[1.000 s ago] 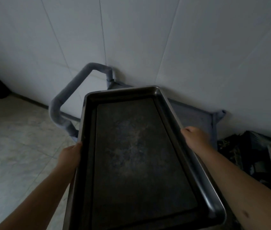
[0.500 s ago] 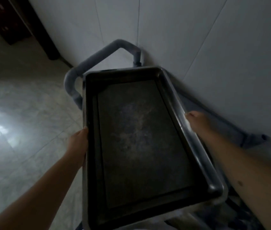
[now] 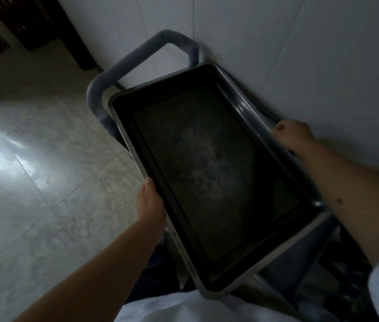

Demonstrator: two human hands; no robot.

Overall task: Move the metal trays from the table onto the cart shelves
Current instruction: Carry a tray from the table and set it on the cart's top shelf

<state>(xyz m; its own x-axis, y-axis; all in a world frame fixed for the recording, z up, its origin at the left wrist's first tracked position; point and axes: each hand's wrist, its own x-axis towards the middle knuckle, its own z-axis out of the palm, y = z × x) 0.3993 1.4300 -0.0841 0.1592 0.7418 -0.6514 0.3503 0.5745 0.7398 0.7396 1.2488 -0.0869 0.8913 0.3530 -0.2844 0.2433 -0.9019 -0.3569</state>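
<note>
Metal tray [image 3: 209,163], dark and empty, sits between our two hands above the top of the cart [image 3: 304,259], its long axis running away from us toward the wall. Our left hand [image 3: 149,203] grasps the tray's left long rim about midway, thumb on top of the edge and fingers hidden beneath. Our right hand [image 3: 294,135] is clenched on the opposite long rim, farther from us, knuckles up. We cannot tell whether the tray already rests on the cart or hangs just above it, since the tray covers nearly all of the surface below. Beyond the far short end of the tray rises the cart's padded grey handle [image 3: 137,63], a bent loop whose left post stands just beside the tray's far left corner. The white panelled wall [image 3: 299,43] runs close along the right side, just beyond our right hand. To the left lies pale tiled floor [image 3: 33,182] with a bright patch of reflected light. A dark piece of furniture [image 3: 33,26] stands at the upper left, well apart from the cart. White sleeves and clothing [image 3: 183,307] show at the bottom edge, and dark clutter lies under the cart's near right corner, too dim to identify.
</note>
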